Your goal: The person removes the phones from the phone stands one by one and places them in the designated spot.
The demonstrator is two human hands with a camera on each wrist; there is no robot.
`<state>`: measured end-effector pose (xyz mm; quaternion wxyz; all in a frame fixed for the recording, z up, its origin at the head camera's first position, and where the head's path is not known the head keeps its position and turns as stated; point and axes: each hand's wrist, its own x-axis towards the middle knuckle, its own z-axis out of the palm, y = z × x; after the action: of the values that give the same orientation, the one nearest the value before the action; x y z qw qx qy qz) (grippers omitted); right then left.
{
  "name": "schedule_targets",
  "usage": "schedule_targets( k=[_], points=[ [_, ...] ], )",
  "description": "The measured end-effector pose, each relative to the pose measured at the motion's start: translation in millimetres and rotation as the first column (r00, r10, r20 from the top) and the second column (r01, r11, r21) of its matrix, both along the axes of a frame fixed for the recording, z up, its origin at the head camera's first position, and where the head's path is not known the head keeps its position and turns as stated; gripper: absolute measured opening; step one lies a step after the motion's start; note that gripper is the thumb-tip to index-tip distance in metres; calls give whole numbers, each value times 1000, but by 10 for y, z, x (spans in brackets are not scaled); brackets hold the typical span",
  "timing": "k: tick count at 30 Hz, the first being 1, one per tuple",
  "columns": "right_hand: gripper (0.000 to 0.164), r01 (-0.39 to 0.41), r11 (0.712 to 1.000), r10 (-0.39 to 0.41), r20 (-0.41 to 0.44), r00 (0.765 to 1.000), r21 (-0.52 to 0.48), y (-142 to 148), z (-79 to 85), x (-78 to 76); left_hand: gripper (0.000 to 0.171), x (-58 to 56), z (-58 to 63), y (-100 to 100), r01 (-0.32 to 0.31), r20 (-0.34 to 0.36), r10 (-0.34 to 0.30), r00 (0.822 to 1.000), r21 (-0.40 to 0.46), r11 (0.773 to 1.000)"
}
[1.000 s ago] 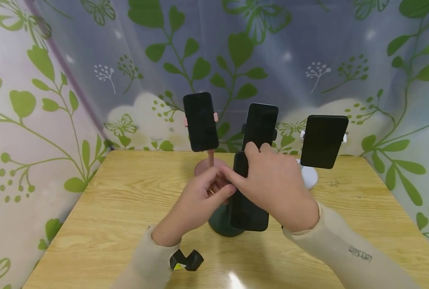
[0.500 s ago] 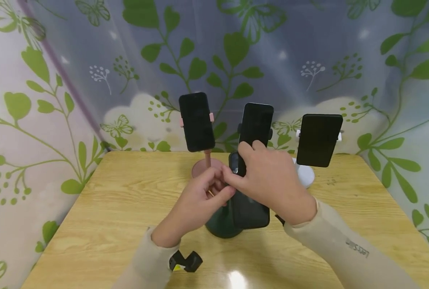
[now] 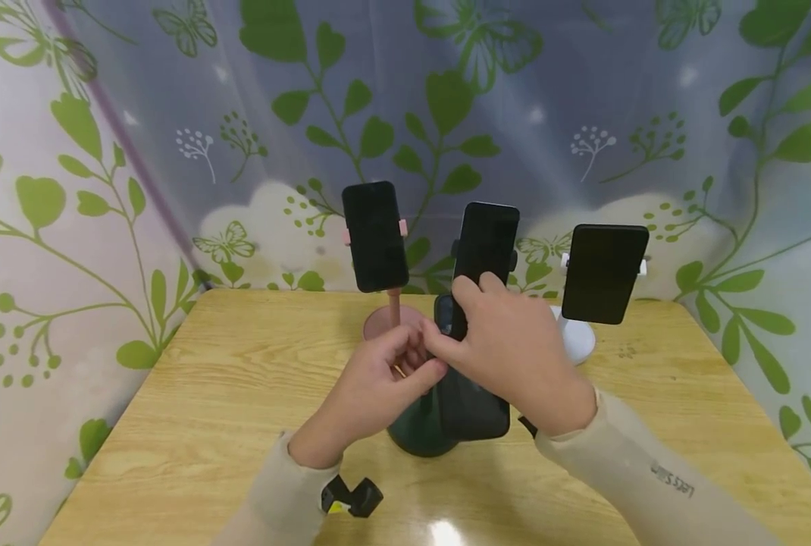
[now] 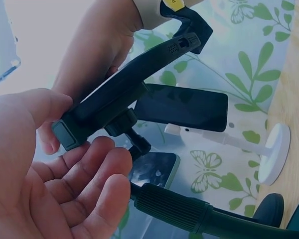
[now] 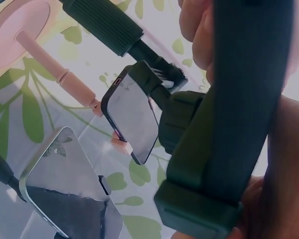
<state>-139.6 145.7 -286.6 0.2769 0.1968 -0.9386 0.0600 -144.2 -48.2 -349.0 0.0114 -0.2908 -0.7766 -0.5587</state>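
Observation:
In the head view a black phone (image 3: pixel 475 413) tilts above the round dark green base (image 3: pixel 422 438) of a phone stand. My left hand (image 3: pixel 381 383) pinches the end of the stand's green clamp (image 4: pixel 72 132), thumb on one side and curled fingers beneath. Over the phone lies my right hand (image 3: pixel 518 345), gripping it from the right, its thumb close to my left fingertips. The left wrist view shows the phone edge-on in the clamp, with a round knob (image 4: pixel 120 122) behind it and a ribbed green pole (image 4: pixel 174 204) below. My right hand hides part of the phone's screen.
Behind stand three more phones in holders: one on a pink stand (image 3: pixel 395 307), one in a black holder (image 3: pixel 513 262), one on a white stand (image 3: pixel 578 339). The wooden table (image 3: pixel 242 364) ends at a leaf-patterned cloth backdrop (image 3: pixel 262 220).
The phone's tilt has shifted slightly, and light patches now show near its upper end. Both hands keep their hold in almost the same place. The head view has moved a little.

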Motion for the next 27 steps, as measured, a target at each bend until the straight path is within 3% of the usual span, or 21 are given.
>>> schedule_targets(
  k=[14,27],
  points=[
    [44,20,999,-20,-5,1000,-37,-27,-25,-2,10,-31,-44,9,70,4,-70,998,63,996],
    [40,34,999,-33,57,998,-7,-33,55,5,15,-40,-52,12,79,20,-82,996,98,992]
  ],
)
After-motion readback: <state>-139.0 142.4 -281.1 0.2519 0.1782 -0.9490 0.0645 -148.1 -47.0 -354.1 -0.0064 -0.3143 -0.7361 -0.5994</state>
